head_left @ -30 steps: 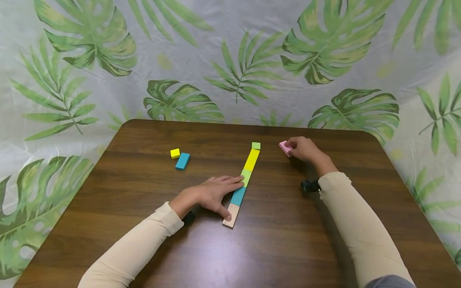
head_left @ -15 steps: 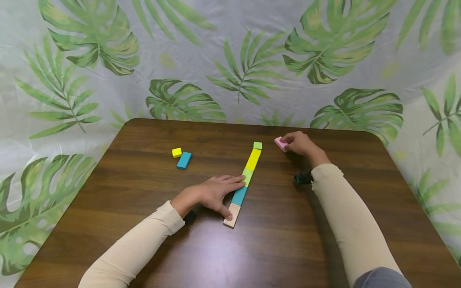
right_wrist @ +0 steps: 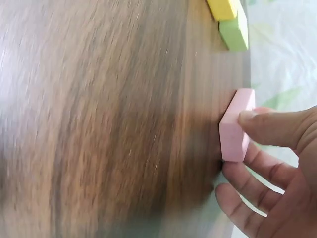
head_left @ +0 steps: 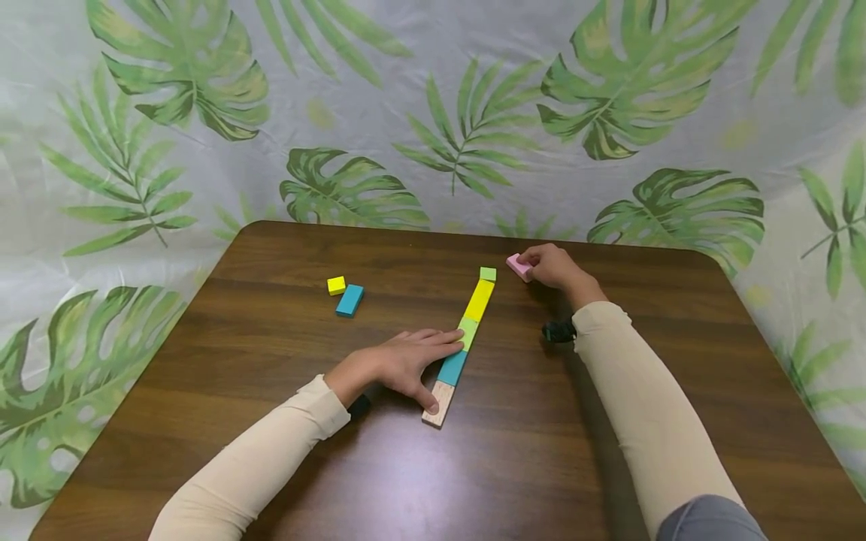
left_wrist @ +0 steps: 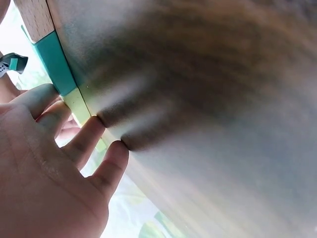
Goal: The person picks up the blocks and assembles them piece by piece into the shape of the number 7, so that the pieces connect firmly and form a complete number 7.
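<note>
A row of flat blocks runs away from me down the middle of the table: a plain wood block [head_left: 436,409] nearest, then a blue block [head_left: 452,368], a light green block [head_left: 468,330], a yellow block [head_left: 479,300] and a small green block [head_left: 488,273], turned slightly, at the far end. My left hand [head_left: 402,364] lies spread along the row's left side, thumb on the wood block and fingertips at the light green one. Right of the far end, my right hand [head_left: 556,269] pinches a pink block [right_wrist: 235,129] between thumb and fingers.
Left of the row, a small yellow block [head_left: 336,285] and a blue block [head_left: 349,300] lie close together on the brown wooden table [head_left: 271,361]. A leaf-patterned curtain [head_left: 433,98] hangs behind the table's far edge.
My right hand has moved left with the pink block, closer to the far end of the row. The left hand has stayed in place on the row.
</note>
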{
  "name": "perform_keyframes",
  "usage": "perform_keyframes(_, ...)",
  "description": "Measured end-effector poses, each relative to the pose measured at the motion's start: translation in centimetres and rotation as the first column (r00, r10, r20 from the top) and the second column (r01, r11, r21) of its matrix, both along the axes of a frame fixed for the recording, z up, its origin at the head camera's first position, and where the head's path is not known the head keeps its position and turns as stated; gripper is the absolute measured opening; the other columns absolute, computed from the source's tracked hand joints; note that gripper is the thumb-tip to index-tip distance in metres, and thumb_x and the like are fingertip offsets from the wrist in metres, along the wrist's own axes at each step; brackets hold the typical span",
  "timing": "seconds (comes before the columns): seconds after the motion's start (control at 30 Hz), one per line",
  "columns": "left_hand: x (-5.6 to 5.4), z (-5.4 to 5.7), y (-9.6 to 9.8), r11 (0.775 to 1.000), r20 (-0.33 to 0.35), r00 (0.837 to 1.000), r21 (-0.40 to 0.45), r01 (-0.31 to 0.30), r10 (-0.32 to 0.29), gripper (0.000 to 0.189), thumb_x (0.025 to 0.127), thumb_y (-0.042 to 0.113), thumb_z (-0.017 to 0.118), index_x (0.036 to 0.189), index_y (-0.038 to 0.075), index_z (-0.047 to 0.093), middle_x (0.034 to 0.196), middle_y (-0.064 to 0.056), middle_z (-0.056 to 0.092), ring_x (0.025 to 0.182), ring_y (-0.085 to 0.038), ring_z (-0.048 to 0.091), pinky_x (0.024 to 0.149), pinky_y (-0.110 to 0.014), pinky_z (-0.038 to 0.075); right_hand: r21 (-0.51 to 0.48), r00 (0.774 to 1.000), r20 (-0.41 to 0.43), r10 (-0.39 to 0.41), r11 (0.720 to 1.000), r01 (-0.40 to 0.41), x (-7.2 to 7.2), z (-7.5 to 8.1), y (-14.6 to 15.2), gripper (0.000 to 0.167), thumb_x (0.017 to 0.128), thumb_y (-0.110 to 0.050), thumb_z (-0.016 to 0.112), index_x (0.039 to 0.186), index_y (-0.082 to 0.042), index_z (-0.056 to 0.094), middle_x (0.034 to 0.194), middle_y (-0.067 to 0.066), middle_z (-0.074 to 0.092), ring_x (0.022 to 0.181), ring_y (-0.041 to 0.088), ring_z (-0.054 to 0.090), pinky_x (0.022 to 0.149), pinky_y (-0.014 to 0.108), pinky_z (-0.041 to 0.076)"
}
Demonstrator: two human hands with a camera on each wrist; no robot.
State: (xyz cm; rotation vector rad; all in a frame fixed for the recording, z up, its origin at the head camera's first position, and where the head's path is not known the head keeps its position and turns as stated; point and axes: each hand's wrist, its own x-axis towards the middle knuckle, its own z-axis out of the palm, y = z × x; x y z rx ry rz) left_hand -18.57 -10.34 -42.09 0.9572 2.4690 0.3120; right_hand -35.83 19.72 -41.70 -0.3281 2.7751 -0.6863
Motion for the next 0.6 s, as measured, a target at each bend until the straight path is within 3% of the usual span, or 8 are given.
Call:
perform_keyframes(0.33, 0.0, -0.2, 0.0, 1.0, 0.018, 1.0, -0.012, 0.004, -0.004, 0.102, 0.079, 0.053, 0.077, 0.16, 0.028, 0.02, 0.169, 0.012, 0.008, 0.156, -0.023, 0.013, 0.124, -0.054, 0.017, 0.053, 0.997, -0.025, 0.075, 0.996, -0.073, -0.7, -0.2, -0.9, 0.045, 0.094, -0.01, 0.055, 0.138, -0.005, 0.057, 0.14, 0.028, 0.054, 0.122, 0.042, 0.051, 0.105, 0.053, 0.043)
perform_keyframes(0.6, -0.1, 0.1, -0.1, 1.0, 0.008, 1.0, -0.009, 0.004, -0.004, 0.102, 0.079, 0.052, 0.077, 0.16, 0.027, 0.02, 0.169, 0.012, 0.007, 0.156, -0.022, 0.013, 0.124, -0.053, 0.017, 0.009, 0.997, 0.01, 0.076, 0.997, -0.076, -1.8, 0.5, -2.2, 0.044, 0.095, -0.007, 0.054, 0.138, -0.005, 0.058, 0.141, 0.029, 0.052, 0.128, 0.043, 0.05, 0.106, 0.053, 0.042)
